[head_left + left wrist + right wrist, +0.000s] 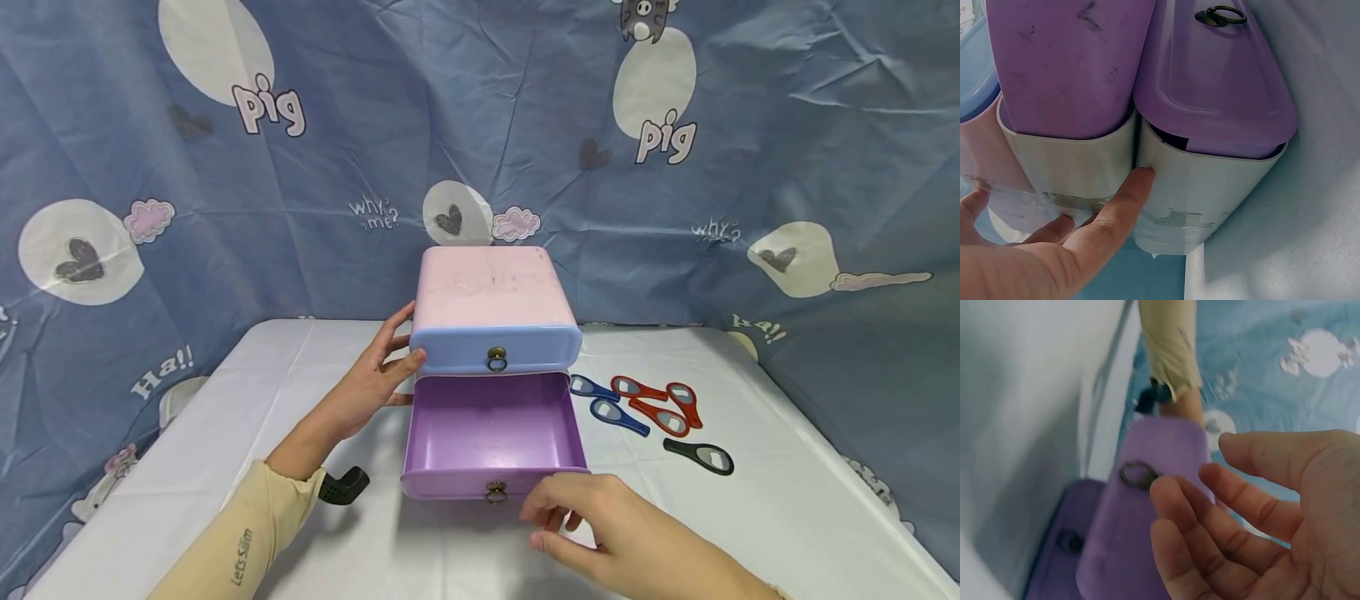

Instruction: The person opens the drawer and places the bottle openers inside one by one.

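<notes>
A purple drawer (pixel 495 437) jutted from its pink-topped cabinet (pixel 491 287), near the counter's (pixel 757 408) back edge, toward its front edge. The left hand (pixel 372 387), fingers spread, touched the cabinet's side, apparently steadying it; the right hand (pixel 600 521), loosely curled, hung near the drawer front, grasping nothing. Six handled tools (pixel 660 417) lay rightward, seemingly outside the drawer's path.

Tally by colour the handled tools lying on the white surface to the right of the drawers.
Blue tools: 2
Red tools: 3
Black tool: 1
Total: 6
</notes>
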The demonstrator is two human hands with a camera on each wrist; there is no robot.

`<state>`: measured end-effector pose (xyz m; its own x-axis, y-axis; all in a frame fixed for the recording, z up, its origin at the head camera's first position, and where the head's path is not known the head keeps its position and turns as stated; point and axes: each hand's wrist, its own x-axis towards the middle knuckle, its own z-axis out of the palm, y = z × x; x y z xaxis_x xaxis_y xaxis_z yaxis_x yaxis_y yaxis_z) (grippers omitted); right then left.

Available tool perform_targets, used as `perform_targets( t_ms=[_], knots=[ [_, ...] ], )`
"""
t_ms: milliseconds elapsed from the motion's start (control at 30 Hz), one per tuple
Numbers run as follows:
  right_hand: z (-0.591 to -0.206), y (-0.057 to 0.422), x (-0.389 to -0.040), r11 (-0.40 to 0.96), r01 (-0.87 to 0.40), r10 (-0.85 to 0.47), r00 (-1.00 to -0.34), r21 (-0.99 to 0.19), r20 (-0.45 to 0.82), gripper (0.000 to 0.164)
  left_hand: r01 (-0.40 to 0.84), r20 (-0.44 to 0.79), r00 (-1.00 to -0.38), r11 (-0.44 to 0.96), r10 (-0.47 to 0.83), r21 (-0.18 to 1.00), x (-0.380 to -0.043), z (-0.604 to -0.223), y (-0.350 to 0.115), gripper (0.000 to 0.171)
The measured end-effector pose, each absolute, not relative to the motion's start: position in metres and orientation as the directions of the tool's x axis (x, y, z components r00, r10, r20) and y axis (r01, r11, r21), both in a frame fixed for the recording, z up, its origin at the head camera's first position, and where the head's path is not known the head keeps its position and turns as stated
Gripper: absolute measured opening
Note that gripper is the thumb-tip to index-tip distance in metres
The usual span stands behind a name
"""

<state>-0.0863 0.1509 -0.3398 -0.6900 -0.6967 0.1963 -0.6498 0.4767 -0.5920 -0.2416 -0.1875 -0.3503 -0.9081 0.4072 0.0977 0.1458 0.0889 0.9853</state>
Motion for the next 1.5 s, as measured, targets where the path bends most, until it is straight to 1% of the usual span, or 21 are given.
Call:
perform_targets(
  t_ms=[100,167,267,433,633,767,900,1100,1200,1367,1500],
  knots=[
    [-0.337,0.165,-0.088,0.453,-0.655,-0.676,-0.695,-0.605,0.246,0.005,0.148,0.1,-0.907,0.088,0.408,0.985,-0.241,-0.351,-0.187,0.074],
    [-0.335,0.175,-0.09,0.436,-0.662,-0.658,-0.697,-0.61,0.285,0.008,0.152,0.103,-0.907,0.088,0.409,0.984,-0.241,-0.351,-0.188,0.074],
    [-0.331,0.192,-0.094,0.409,-0.643,-0.631,-0.712,-0.648,0.308,0.013,0.155,0.106,-0.906,0.088,0.409,0.984,-0.241,-0.351,-0.188,0.074],
    [-0.328,0.223,-0.107,0.371,-0.573,-0.579,-0.758,-0.731,0.3,0.017,0.155,0.106,-0.907,0.088,0.408,0.984,-0.241,-0.351,-0.187,0.074],
    [-0.333,0.264,-0.128,0.344,-0.455,-0.488,-0.834,-0.821,0.258,0.016,0.156,0.106,-0.906,0.089,0.409,0.984,-0.241,-0.352,-0.186,0.074],
    [-0.34,0.287,-0.142,0.382,-0.379,-0.395,-0.892,-0.843,0.222,0.018,0.155,0.105,-0.906,0.089,0.41,0.984,-0.241,-0.352,-0.186,0.074],
    [-0.349,0.307,-0.153,0.409,-0.322,-0.322,-0.926,-0.854,0.195,0.019,0.153,0.103,-0.905,0.09,0.412,0.984,-0.241,-0.352,-0.187,0.074],
    [-0.364,0.338,-0.164,0.404,-0.269,-0.279,-0.946,-0.874,0.163,0.025,0.162,0.109,-0.904,0.094,0.414,0.982,-0.242,-0.351,-0.188,0.075],
    [-0.371,0.353,-0.167,0.423,-0.242,-0.261,-0.955,-0.873,0.139,0.027,0.165,0.112,-0.904,0.094,0.412,0.982,-0.242,-0.351,-0.188,0.075],
    [-0.379,0.371,-0.172,0.505,-0.191,-0.22,-0.972,-0.842,0.088,0.028,0.163,0.108,-0.903,0.098,0.415,0.982,-0.244,-0.351,-0.188,0.075],
    [-0.385,0.383,-0.175,0.567,-0.123,-0.177,-0.984,-0.814,0.026,0.037,0.162,0.108,-0.903,0.095,0.416,0.982,-0.245,-0.351,-0.188,0.075]
  ],
)
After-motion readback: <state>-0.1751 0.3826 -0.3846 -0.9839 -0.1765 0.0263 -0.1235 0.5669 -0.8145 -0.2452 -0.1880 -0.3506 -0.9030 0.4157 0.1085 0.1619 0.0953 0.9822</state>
